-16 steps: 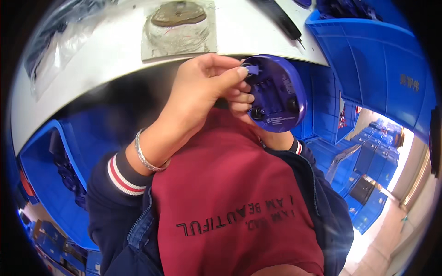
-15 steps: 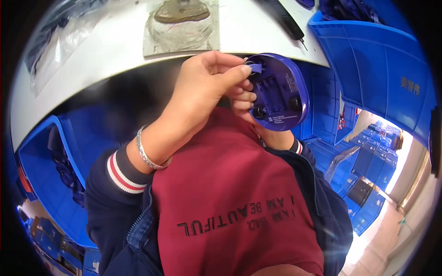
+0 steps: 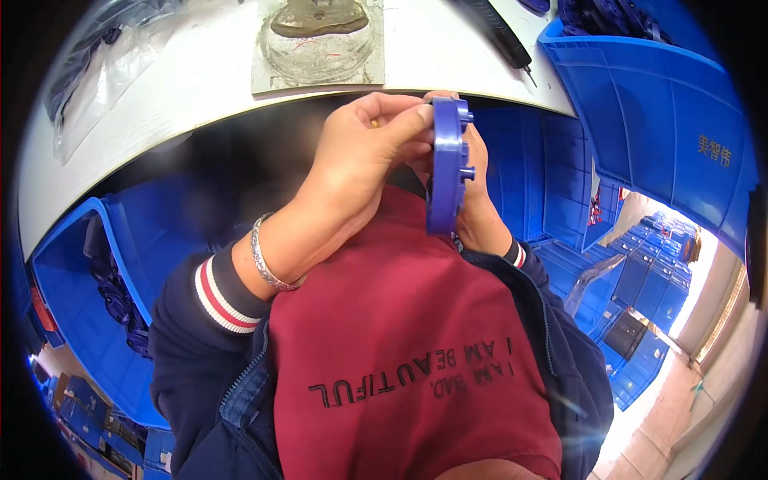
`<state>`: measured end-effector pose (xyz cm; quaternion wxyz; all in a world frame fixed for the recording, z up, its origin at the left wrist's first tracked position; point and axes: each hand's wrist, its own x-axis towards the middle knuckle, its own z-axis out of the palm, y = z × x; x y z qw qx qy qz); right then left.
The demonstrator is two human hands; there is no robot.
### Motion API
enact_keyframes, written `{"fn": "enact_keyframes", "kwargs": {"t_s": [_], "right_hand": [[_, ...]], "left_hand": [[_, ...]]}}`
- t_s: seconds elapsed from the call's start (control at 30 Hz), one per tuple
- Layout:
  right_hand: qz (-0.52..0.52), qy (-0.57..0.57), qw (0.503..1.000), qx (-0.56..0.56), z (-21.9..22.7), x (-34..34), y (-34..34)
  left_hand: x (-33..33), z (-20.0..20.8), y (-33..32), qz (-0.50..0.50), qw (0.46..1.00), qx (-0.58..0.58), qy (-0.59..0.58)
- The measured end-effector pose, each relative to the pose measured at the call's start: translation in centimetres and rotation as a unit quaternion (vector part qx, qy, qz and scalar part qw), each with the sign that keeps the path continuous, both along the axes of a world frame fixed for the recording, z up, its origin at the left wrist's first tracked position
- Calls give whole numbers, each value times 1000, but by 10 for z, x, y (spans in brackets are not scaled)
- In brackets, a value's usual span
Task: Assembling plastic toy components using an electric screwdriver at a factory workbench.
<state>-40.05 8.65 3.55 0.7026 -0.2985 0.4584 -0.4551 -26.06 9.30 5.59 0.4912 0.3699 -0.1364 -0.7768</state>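
A purple-blue plastic housing point(image 3: 448, 168) is held up between my hands, just off the near table edge. It stands edge-on, with its curved side wall showing and short pegs sticking out to the right. My left hand point(image 3: 360, 148) comes from the left, with thumb and fingers pinched at the housing's upper left rim. My right hand point(image 3: 478, 188) is wrapped round it from behind and the right; most of its fingers are hidden by the housing. The inner face seen a moment ago is turned out of sight.
On the white table point(image 3: 192, 72) lies a grey plate with a dark moulded fixture point(image 3: 318, 22). A black electric screwdriver point(image 3: 498, 36) points toward me at the right. Blue bins stand at the left point(image 3: 56, 264) and right point(image 3: 640, 120), with dark parts inside. A clear plastic bag point(image 3: 104, 88) lies far left.
The housing has turned from showing its inner face, with battery slots, to edge-on. My left hand has stayed at its upper left rim; my right hand has turned with it.
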Motion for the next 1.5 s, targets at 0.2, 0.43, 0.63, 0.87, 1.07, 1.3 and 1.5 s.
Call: {"fn": "enact_keyframes", "kwargs": {"t_s": [0.2,0.43,0.63,0.87,1.07,1.3,1.5], "right_hand": [[-27,111,984,-137,-15,3,-2],[-6,29,999,21,8,3,3],[120,-499,809,286,-37,-26,-3],[75,-444,863,228,-30,-19,-1],[-7,-239,959,152,-17,-12,5],[-98,24,989,105,-1,15,3],[70,-291,935,193,-13,-5,-2]], "left_hand": [[-2,0,8,16,998,19,51],[4,-12,3,-11,997,-31,-75],[-3,3,3,14,994,-54,-94],[-9,9,6,37,993,-36,-106],[-10,3,3,11,991,-38,-129],[-16,-3,7,67,994,-13,-88],[-16,-4,9,54,990,-68,-111]]}}
